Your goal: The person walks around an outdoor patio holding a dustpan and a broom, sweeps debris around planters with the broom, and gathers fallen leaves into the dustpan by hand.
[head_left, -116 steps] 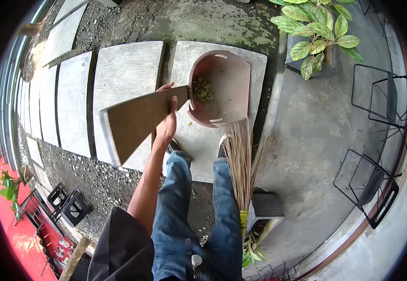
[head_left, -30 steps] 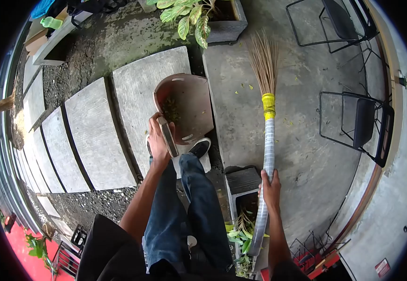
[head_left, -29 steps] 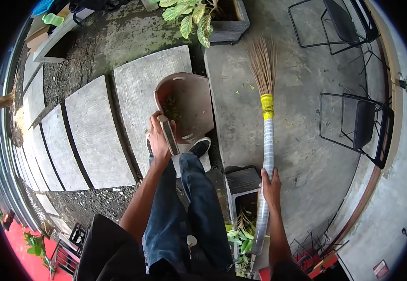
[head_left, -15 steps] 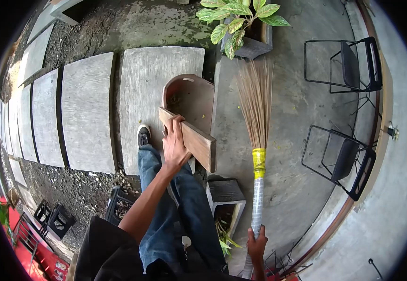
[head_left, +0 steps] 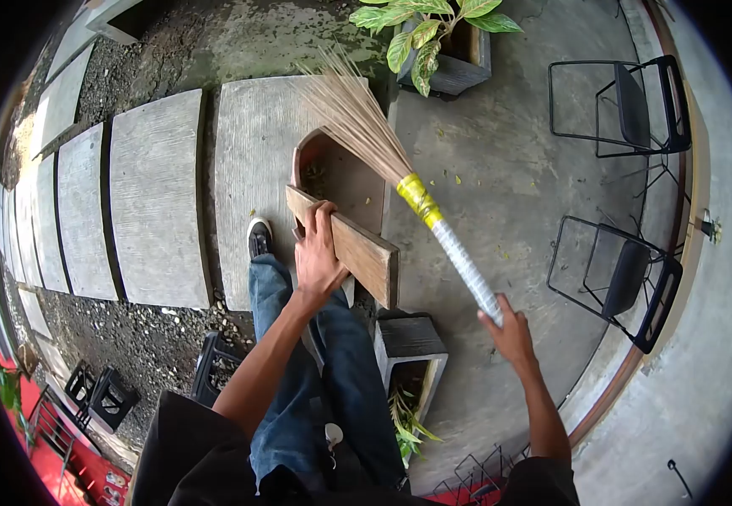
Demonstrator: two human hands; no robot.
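My left hand (head_left: 319,257) is closed around a wooden board (head_left: 361,253) that lies slantwise across the near end of a brown scoop-shaped dustpan (head_left: 353,190). Whether board and dustpan are joined, I cannot tell. Some dark debris shows inside the pan. My right hand (head_left: 511,333) grips the taped white handle of a stick broom (head_left: 458,253), whose neck is wrapped in yellow tape. The broom slants up and left, its bristles fanned above the dustpan's far part and hiding some of its rim.
Concrete slabs (head_left: 157,198) run leftward, with gravel (head_left: 147,337) alongside. A potted plant (head_left: 454,72) stands ahead and a second planter (head_left: 412,350) near my legs. Black folding chairs (head_left: 627,282) line the wall at right. Small yellow leaf bits dot the concrete floor (head_left: 484,152).
My right hand has moved up and right, swinging the broom's bristles left from the floor to over the dustpan. The left hand keeps its hold on the board, nearly still.
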